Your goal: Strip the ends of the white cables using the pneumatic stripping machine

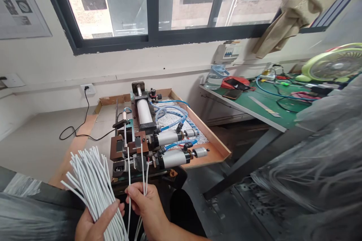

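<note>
My left hand (98, 220) is wrapped round a thick bundle of white cables (92, 180), whose cut ends fan out upward. Beside it, my right hand (147, 203) pinches a few single white cables (129, 180) that stand upright between thumb and fingers. Just beyond the hands sits a pneumatic machine (144, 111) with silver cylinders (172, 158) and brown clamp blocks (141, 141). The tips of the cables in my right hand reach up in front of the clamp blocks; whether any sits inside them I cannot tell.
A wooden-edged tray (209, 135) surrounds the machine, with blue air hoses (181, 111) coiled in it. To the right, a green-topped table (254, 107) carries a water jug (215, 77), a phone (232, 94) and a fan (336, 64). Plastic-wrapped bundles (319, 162) stand at far right.
</note>
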`<state>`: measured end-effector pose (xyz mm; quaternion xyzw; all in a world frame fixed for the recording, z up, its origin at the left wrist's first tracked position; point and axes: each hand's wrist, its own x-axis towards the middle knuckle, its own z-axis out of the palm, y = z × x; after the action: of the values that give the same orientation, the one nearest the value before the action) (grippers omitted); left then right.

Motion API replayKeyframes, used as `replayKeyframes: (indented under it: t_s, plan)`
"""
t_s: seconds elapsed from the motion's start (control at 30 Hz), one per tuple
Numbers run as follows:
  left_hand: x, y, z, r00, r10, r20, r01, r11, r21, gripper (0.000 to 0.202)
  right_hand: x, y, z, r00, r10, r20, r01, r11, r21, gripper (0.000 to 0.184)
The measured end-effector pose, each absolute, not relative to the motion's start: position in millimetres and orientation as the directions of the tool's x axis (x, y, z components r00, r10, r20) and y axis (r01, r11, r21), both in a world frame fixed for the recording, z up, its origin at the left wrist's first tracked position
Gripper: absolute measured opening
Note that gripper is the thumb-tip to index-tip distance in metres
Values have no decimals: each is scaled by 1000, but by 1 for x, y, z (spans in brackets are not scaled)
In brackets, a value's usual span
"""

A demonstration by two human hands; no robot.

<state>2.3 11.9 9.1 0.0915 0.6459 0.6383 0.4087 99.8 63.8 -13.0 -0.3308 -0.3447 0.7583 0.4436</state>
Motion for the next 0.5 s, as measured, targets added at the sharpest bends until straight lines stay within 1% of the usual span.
replayKeyframes:
  t_s: [0.07, 0.13, 0.33, 0.5]
  plan:
    - [-1, 12, 6, -585, 646, -491, -463, 231, 856, 38, 100, 66, -14, -377, 898, -228, -447, -392, -804, 25]
    - [-3, 13, 4, -563, 650, -511, -480, 246, 842, 40, 99, 68, -13, -384, 890, -248, -461, -417, -784, 23]
    - [-2, 13, 1, -611, 654, -446, -387, 244, 889, 36, 97, 72, -8, -428, 863, -269, -486, -471, -736, 21]
    - [2, 11, 7, -611, 695, -379, -297, 243, 924, 33, 92, 71, -8, -583, 791, -187, -472, -517, -713, 24]
